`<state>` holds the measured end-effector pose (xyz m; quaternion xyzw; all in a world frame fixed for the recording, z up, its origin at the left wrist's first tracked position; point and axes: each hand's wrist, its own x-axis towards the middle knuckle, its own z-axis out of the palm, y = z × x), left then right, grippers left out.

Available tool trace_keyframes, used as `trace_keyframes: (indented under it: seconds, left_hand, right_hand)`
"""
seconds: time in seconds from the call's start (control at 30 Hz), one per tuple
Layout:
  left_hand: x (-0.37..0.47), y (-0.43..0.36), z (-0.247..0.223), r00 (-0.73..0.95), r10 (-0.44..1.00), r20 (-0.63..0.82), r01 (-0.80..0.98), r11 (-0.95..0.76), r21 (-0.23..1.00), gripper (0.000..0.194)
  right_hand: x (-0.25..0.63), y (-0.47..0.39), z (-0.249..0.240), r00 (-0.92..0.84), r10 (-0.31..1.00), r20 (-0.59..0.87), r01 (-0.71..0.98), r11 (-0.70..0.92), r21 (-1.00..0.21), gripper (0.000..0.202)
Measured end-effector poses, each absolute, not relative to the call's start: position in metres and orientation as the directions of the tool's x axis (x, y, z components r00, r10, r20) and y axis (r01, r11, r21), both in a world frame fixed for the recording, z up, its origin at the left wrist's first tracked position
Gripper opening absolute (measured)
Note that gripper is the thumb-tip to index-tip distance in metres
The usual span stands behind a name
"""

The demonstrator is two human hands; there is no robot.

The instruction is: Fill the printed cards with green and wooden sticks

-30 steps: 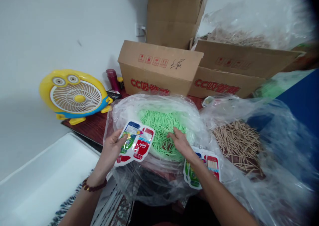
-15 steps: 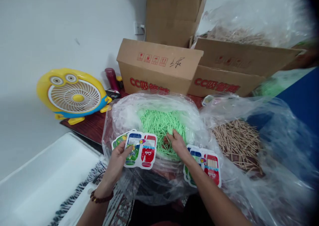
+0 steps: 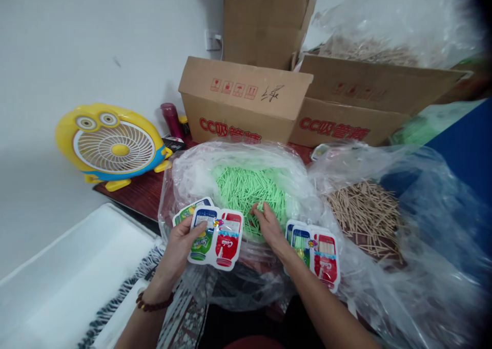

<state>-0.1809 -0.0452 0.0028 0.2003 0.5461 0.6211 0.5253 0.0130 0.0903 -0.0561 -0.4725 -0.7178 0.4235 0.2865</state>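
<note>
Left hand [image 3: 180, 245] grips packets [image 3: 218, 242], now fanned so the rear one shows; right hand [image 3: 272, 230], apart, pinches green sticks [image 3: 260, 205]

The sticks [image 3: 240, 182] at centre are bright green, the sticks [image 3: 363, 213] at right tan. The front packet [image 3: 219, 244] pairs a blue-and-green panel with a red one inside a white border. The fan [image 3: 120, 149] is yellow and blue, its white grille swirl-patterned. The counter [image 3: 142, 195] is dark reddish brown; the box [image 3: 246, 100] is brown with red print.
</note>
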Motion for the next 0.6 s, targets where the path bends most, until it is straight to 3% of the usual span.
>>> trace_keyframes:
  seconds: [0.13, 0.27, 0.33, 0.47, 0.53, 0.6]
  left_hand:
    - [-0.177, -0.045, 0.003, -0.325, 0.899, -0.294, -0.397, 0.153, 0.905, 0.035]
    - [-0.171, -0.041, 0.001, -0.27, 0.915, -0.299, -0.297, 0.216, 0.93, 0.028]
    - [-0.166, -0.039, -0.003, -0.24, 0.922, -0.302, -0.232, 0.248, 0.941, 0.026]
    - [-0.157, -0.038, -0.015, -0.235, 0.931, -0.278, -0.186, 0.238, 0.953, 0.023]
    - [-0.155, -0.039, -0.019, -0.253, 0.928, -0.272, -0.183, 0.23, 0.956, 0.022]
    - [-0.155, -0.04, -0.018, -0.27, 0.926, -0.262, -0.14, 0.232, 0.963, 0.021]
  right_hand:
    - [0.014, 0.096, -0.046, -0.302, 0.953, -0.018, 0.225, 0.052, -0.973, 0.029]
    - [0.016, 0.1, -0.036, -0.27, 0.963, -0.003, 0.07, 0.016, -0.997, 0.033]
    - [0.015, 0.097, -0.037, -0.318, 0.948, 0.013, 0.102, 0.047, -0.994, 0.031]
    - [0.01, 0.089, -0.046, -0.39, 0.921, -0.011, 0.336, 0.131, -0.933, 0.028]
    - [0.009, 0.089, -0.048, -0.353, 0.935, -0.04, 0.294, 0.071, -0.953, 0.028]
    - [0.01, 0.092, -0.044, -0.299, 0.952, -0.069, 0.108, -0.038, -0.993, 0.028]
